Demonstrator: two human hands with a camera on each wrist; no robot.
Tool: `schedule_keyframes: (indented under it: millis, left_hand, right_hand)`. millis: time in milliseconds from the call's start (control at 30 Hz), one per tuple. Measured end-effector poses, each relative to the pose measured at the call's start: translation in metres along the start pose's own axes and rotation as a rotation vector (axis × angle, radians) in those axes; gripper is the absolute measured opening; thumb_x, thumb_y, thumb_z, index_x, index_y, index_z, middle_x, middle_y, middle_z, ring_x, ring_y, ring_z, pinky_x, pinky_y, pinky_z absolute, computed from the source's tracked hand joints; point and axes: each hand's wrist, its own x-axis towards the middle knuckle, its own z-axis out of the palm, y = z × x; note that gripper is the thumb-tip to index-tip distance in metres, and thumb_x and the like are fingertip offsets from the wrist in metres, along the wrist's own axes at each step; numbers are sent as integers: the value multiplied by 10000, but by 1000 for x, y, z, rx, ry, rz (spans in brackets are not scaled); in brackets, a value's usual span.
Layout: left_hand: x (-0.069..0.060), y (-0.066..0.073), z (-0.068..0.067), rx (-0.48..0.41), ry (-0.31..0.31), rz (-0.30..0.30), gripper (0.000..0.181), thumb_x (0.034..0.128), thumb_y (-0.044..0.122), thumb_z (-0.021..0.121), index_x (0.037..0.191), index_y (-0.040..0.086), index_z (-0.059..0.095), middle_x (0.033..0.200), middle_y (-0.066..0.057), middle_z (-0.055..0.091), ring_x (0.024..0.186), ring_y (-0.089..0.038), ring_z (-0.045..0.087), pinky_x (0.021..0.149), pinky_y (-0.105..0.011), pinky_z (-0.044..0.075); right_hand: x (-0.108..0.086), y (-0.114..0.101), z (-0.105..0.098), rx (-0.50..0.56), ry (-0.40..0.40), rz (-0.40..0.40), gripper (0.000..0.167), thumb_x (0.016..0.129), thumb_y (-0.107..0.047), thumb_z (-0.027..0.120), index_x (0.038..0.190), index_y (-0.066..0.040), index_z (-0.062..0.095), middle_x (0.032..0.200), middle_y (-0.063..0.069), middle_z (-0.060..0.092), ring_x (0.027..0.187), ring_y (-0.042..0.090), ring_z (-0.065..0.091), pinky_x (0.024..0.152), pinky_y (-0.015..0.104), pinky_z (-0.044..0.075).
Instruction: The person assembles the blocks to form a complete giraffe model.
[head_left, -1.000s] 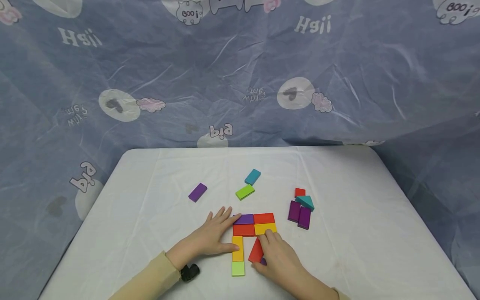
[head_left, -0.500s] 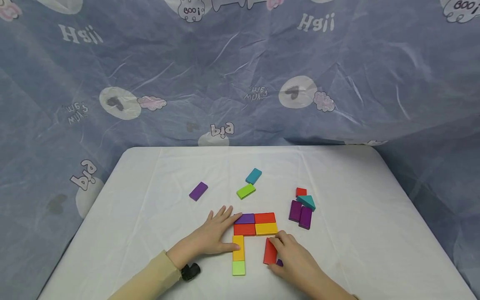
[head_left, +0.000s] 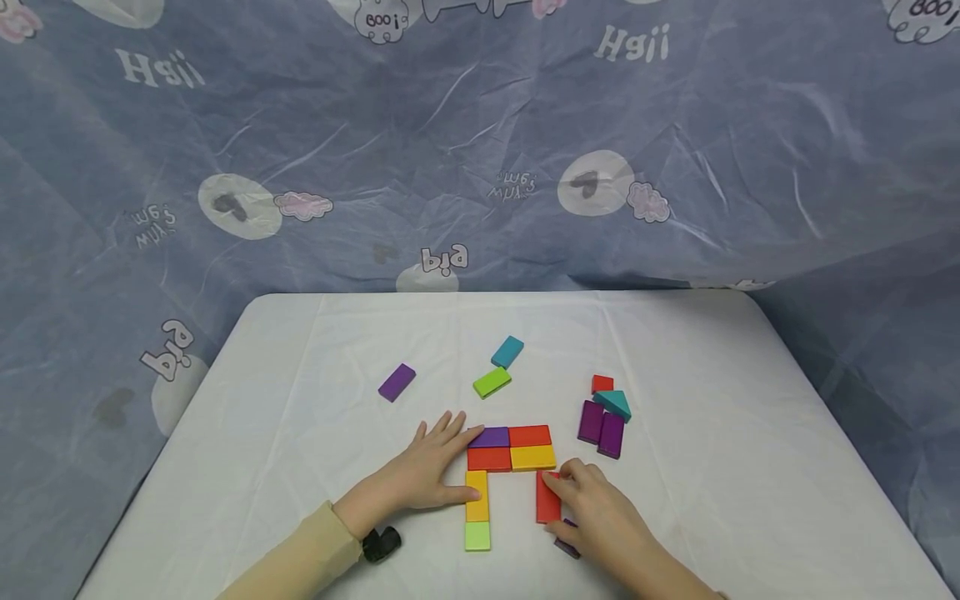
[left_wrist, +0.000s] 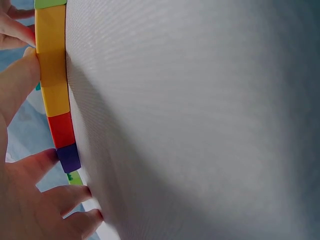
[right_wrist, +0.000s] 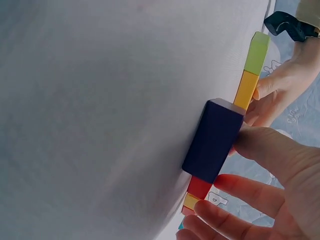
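Observation:
My left hand [head_left: 426,473] rests spread on a set of flat rectangular blocks. Its index finger touches the end of a purple block [head_left: 492,437], and its thumb lies on an upright yellow block [head_left: 476,485]. A light green block [head_left: 477,537] continues below that one. My right hand [head_left: 600,508] pinches a red block [head_left: 547,502] between index finger and thumb, near the right end of a flat yellow block [head_left: 533,457]. Partly hidden under the right hand is a dark purple block [head_left: 567,542], large in the right wrist view beside the thumb [right_wrist: 260,147].
Further back lie a purple block [head_left: 397,382], a teal block [head_left: 507,352] and a green block [head_left: 492,382]. To the right are a small red block [head_left: 602,384], a teal triangle [head_left: 615,404] and two dark purple blocks [head_left: 611,436]. A black strap [head_left: 381,544] circles the left wrist.
My right hand has moved right with the red block, which has turned from slanted to straight. More of the dark purple block beneath the hand shows. The left hand has stayed put.

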Motion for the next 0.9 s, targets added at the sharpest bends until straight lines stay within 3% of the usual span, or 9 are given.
schedule_keyframes:
  millis: [167, 700, 900]
  left_hand:
    - [0, 0, 0, 0, 4, 2, 898, 832, 627, 649, 1563, 258, 280, 1646, -115, 203, 1532, -355, 113, 1185, -661, 94]
    - [-1, 0, 1, -2, 4, 3, 895, 834, 620, 654, 1564, 265, 277, 1647, -115, 197, 1532, -355, 109, 1182, -668, 89]
    - [-1, 0, 0, 2, 0, -3, 891, 837, 615, 653, 1565, 270, 273, 1650, -105, 189, 1535, -344, 104, 1186, -661, 82]
  right_hand:
    - [0, 2, 0, -26, 18, -26, 591, 703, -386, 876, 1223, -160, 709, 1038, -27, 605, 874, 83, 484, 773, 234, 567]
    - [0, 1, 1, 4, 14, 15, 597, 699, -357, 883, 1223, -134, 704, 1044, -13, 620, 878, 96, 513, 796, 262, 575]
    - [-3, 2, 0, 25, 8, 48, 625, 703, -425, 867, 1203, -102, 674, 976, -15, 580, 812, 81, 487, 727, 254, 568]
